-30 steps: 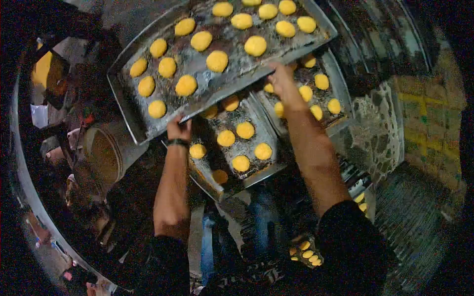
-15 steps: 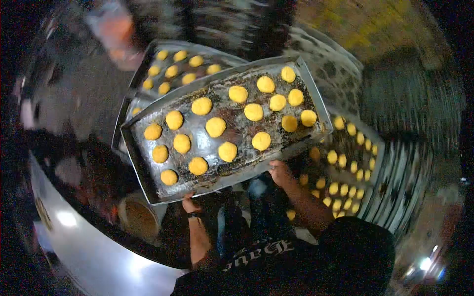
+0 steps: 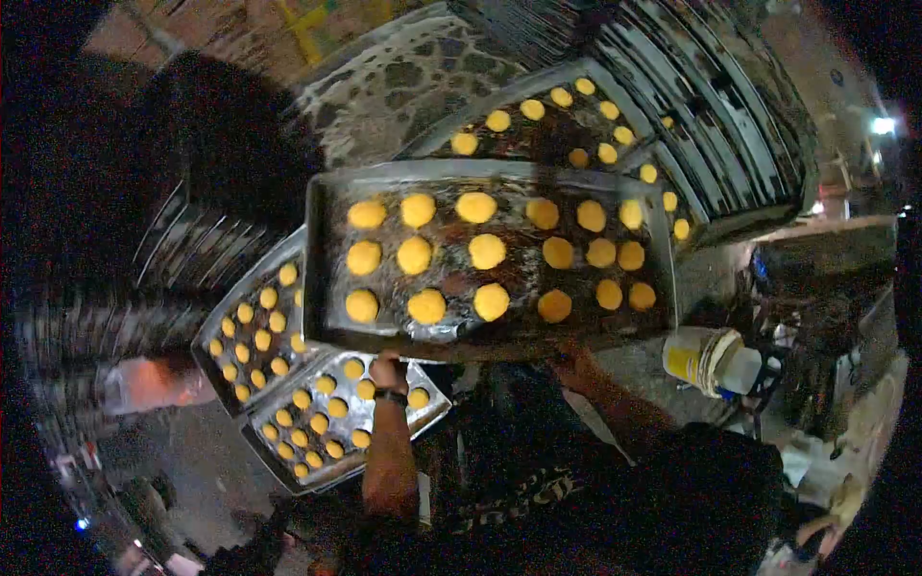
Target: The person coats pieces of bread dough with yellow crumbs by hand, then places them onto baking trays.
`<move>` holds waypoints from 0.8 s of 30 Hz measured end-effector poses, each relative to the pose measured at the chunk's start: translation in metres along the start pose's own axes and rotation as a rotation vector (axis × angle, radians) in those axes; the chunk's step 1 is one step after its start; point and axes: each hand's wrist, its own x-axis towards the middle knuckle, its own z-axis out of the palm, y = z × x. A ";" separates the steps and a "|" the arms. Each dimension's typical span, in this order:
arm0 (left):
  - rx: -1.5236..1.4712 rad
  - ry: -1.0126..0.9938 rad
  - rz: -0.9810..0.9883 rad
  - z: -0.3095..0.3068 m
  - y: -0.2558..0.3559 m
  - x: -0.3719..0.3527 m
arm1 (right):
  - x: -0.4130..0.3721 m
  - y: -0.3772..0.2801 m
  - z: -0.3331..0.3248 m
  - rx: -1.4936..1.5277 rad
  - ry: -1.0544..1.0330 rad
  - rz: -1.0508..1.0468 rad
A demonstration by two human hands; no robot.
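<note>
A large rectangular baking tray [image 3: 432, 173] is held out in front of my body, roughly level. Several round yellow dough pieces [image 3: 487, 252] lie on it in rows, spaced apart. My left hand [image 3: 386, 370] is closed on the tray's near edge, left of its middle, with a dark band round the wrist. Farther right along the same edge, my right hand [image 3: 573, 367] grips the tray, its fingers dim and partly hidden beneath the rim.
More trays with yellow rounds lie below at the lower left [image 3: 423, 420] and beyond at the upper right [image 3: 591, 69]. Slatted dark metalwork [image 3: 696, 96] is stacked at the upper right. A yellow-and-white bucket [image 3: 693, 363] stands at the right. A patterned stone-like surface [image 3: 413, 72] lies farther off.
My view and body have turned to the right, carrying the tray along. The tray, tilted before, now appears straight across. The bucket has come into view; both hands keep hold.
</note>
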 end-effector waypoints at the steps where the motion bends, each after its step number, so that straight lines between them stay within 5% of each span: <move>1: -0.278 -0.019 -0.173 0.021 0.012 0.025 | -0.001 -0.001 -0.002 0.033 0.039 0.004; 4: 0.460 -0.141 0.080 0.089 0.037 0.093 | 0.007 -0.010 -0.011 0.159 0.161 -0.034; 6: 0.619 -0.257 0.143 0.158 0.049 0.146 | 0.030 -0.018 -0.021 0.268 0.253 -0.095; 13: 0.415 -0.659 0.079 0.363 0.057 0.282 | 0.120 -0.048 -0.049 0.601 0.476 -0.315; 17: 0.251 -0.850 -0.049 0.468 0.053 0.354 | 0.170 -0.080 -0.084 0.880 0.363 -0.627; 20: 0.129 -0.979 -0.171 0.515 0.053 0.394 | 0.228 -0.043 -0.142 0.272 0.538 -0.498; 23: 0.016 -1.133 -0.278 0.547 0.053 0.432 | 0.244 -0.102 -0.135 -0.073 0.789 -0.233; 24: -0.016 -1.188 -0.307 0.556 0.051 0.447 | 0.246 -0.124 -0.132 0.347 0.746 -0.252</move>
